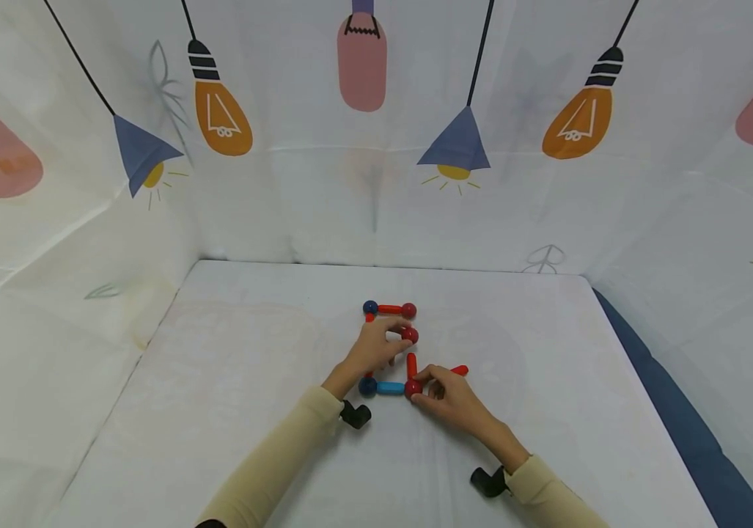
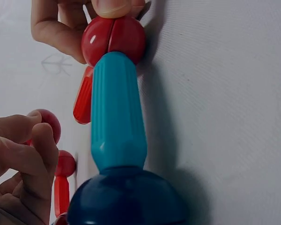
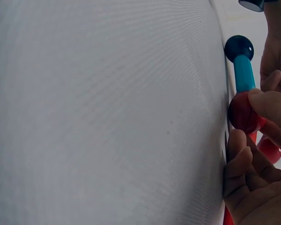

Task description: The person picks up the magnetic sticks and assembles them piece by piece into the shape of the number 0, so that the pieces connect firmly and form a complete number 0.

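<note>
My left hand (image 1: 371, 347) pinches a red ball (image 1: 410, 336) between thumb and fingers. Below it, my right hand (image 1: 452, 400) grips a second red ball (image 1: 413, 389) at the end of a light blue rod (image 1: 391, 388). That rod's other end joins a dark blue ball (image 1: 367, 386). From the right hand's ball a red rod (image 1: 412, 364) points toward the left hand's ball, with a gap between. In the left wrist view the gripped ball (image 2: 127, 40) shows a seam. My left hand partly hides red rods on the left side.
At the far side, a blue ball (image 1: 370, 308), a red rod (image 1: 389, 309) and a red ball (image 1: 409, 311) form a row. Another red rod (image 1: 460, 370) lies just behind my right hand. Everything is on a white table (image 1: 251, 345), with a patterned cloth (image 1: 323, 191) behind.
</note>
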The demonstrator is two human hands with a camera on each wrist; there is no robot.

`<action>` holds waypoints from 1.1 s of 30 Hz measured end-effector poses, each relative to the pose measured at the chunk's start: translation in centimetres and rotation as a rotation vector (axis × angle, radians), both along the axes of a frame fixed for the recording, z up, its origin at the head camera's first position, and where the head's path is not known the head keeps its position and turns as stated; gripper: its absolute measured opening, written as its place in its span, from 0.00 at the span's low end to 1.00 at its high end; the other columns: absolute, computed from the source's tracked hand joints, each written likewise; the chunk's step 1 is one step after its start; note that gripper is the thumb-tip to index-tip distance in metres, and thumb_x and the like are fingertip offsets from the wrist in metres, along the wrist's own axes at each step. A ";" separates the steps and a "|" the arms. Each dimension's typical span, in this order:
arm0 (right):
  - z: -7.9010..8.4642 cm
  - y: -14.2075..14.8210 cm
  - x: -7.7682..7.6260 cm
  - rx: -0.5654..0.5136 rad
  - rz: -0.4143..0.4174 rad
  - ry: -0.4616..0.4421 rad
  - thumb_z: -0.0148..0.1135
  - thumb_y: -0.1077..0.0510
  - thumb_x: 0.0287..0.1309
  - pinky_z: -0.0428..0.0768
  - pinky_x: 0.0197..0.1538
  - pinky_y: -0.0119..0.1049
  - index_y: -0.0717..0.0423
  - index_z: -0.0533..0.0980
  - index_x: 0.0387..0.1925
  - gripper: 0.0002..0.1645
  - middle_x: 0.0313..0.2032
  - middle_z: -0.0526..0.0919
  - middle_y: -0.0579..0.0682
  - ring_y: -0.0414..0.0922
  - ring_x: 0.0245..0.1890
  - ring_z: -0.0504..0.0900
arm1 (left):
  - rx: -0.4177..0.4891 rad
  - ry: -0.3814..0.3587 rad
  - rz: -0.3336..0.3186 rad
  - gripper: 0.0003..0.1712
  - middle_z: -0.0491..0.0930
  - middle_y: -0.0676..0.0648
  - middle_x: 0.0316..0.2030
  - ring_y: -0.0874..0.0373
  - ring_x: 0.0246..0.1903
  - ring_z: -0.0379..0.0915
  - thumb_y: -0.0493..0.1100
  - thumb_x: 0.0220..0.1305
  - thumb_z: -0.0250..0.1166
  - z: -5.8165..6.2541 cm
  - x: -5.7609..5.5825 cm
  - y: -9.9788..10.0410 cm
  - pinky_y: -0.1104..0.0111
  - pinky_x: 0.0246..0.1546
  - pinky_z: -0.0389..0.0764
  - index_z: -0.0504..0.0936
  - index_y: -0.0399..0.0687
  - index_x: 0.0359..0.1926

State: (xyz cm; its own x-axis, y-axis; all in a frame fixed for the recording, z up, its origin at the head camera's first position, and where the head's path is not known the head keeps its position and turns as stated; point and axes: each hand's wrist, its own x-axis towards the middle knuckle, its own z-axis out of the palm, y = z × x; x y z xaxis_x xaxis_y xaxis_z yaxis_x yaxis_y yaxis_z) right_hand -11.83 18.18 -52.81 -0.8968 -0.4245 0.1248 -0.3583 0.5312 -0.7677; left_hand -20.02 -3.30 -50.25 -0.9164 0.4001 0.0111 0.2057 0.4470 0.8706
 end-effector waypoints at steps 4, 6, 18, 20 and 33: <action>0.0 0.0 0.0 0.001 -0.001 0.009 0.75 0.56 0.59 0.82 0.40 0.28 0.51 0.80 0.50 0.18 0.41 0.85 0.42 0.34 0.32 0.77 | -0.057 -0.003 -0.009 0.23 0.85 0.42 0.53 0.58 0.16 0.78 0.43 0.69 0.69 -0.3 0.1 0.1 0.71 0.19 0.76 0.81 0.46 0.63; -0.1 0.0 0.0 -0.004 0.003 0.022 0.75 0.57 0.59 0.82 0.39 0.28 0.51 0.80 0.49 0.18 0.40 0.85 0.42 0.34 0.32 0.76 | -0.071 -0.005 -0.015 0.22 0.85 0.42 0.53 0.59 0.15 0.77 0.42 0.69 0.69 -0.5 0.1 0.2 0.71 0.19 0.76 0.81 0.46 0.63; -0.1 0.1 0.0 -0.026 0.004 0.022 0.76 0.57 0.59 0.81 0.38 0.28 0.53 0.81 0.49 0.18 0.39 0.85 0.44 0.34 0.31 0.76 | -0.148 -0.015 -0.050 0.22 0.84 0.42 0.56 0.64 0.17 0.76 0.40 0.71 0.65 -1.2 0.0 0.5 0.72 0.21 0.78 0.80 0.48 0.65; -0.1 0.1 -0.1 -0.027 0.006 0.010 0.75 0.57 0.59 0.81 0.38 0.28 0.53 0.80 0.49 0.18 0.39 0.85 0.44 0.34 0.31 0.76 | -0.160 -0.002 -0.055 0.22 0.84 0.41 0.56 0.65 0.17 0.75 0.40 0.72 0.65 -1.2 0.0 0.5 0.72 0.22 0.78 0.80 0.47 0.65; -0.1 0.0 0.0 -0.024 -0.002 0.000 0.76 0.58 0.58 0.81 0.37 0.28 0.53 0.80 0.49 0.18 0.39 0.85 0.43 0.34 0.31 0.76 | -0.159 0.016 -0.055 0.20 0.85 0.44 0.56 0.66 0.20 0.77 0.40 0.72 0.64 -1.0 0.0 0.5 0.73 0.26 0.79 0.81 0.45 0.64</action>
State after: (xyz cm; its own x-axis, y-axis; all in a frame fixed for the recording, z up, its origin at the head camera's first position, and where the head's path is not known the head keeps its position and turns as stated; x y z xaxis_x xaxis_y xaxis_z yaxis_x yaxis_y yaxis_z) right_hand -11.84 18.21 -52.86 -0.8974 -0.4200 0.1350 -0.3576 0.5131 -0.7803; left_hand -20.00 -2.75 -51.20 -0.8932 0.4477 -0.0426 0.2466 0.5669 0.7860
